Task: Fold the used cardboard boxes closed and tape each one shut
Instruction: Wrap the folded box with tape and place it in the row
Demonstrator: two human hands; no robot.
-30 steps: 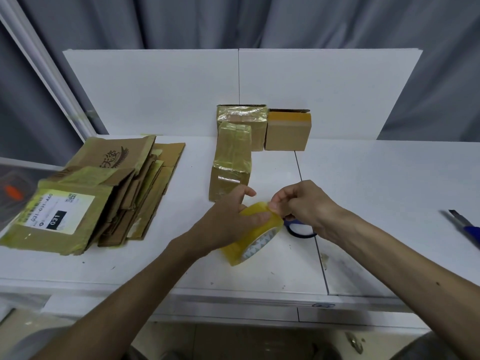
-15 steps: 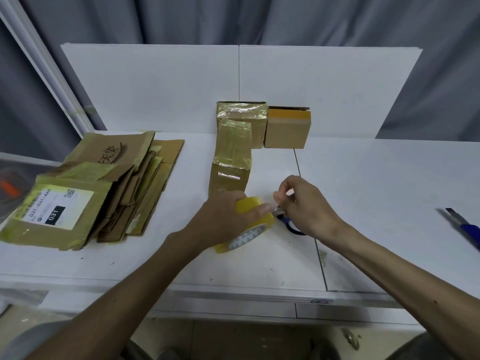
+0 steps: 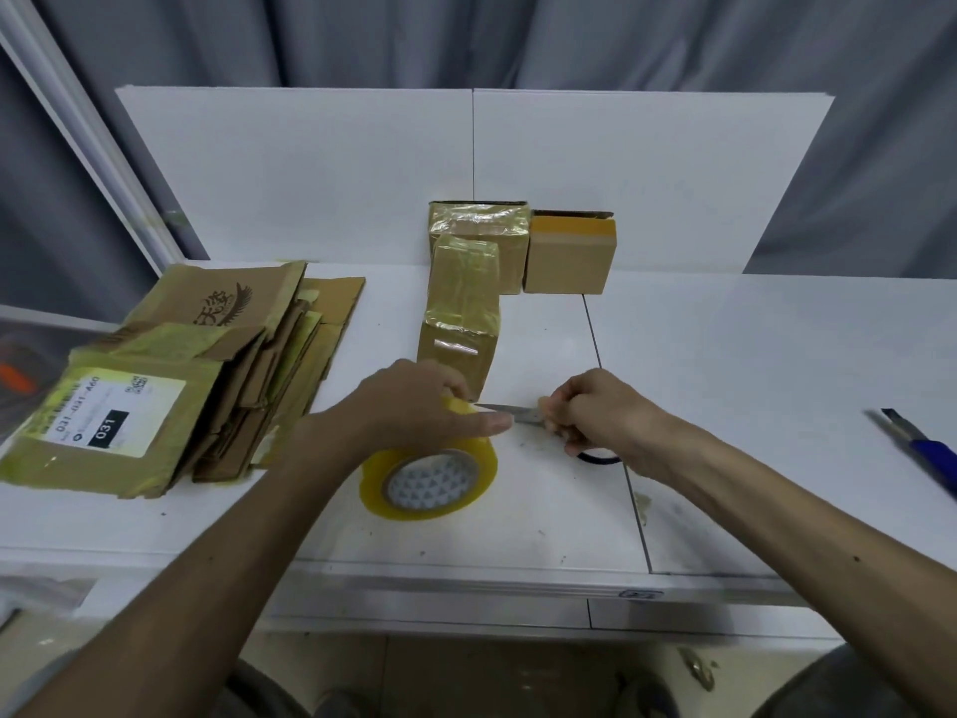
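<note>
On the table (image 3: pixel 751 386) we have flattened boxes (image 3: pixel 171 386) piled at the left, a knife (image 3: pixel 919 445) far right, and two boxes (image 3: pixel 567 261) side by side at the back against the board (image 3: pixel 310 173) — a third box (image 3: pixel 460 313) before the left one. Nearer us stands the tape roll (image 3: pixel 430 479), our left hand (image 3: pixel 414 406) on it, scissors (image 3: pixel 505 409) in our right hand (image 3: pixel 606 412) just beside.

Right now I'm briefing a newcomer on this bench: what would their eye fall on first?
The yellow tape roll at the front centre of the white table, gripped by the left hand while the right hand holds what looks like a thin blade to it. Next, the pile of flattened cardboard boxes on the left, and three small boxes clustered at the back centre.
</note>
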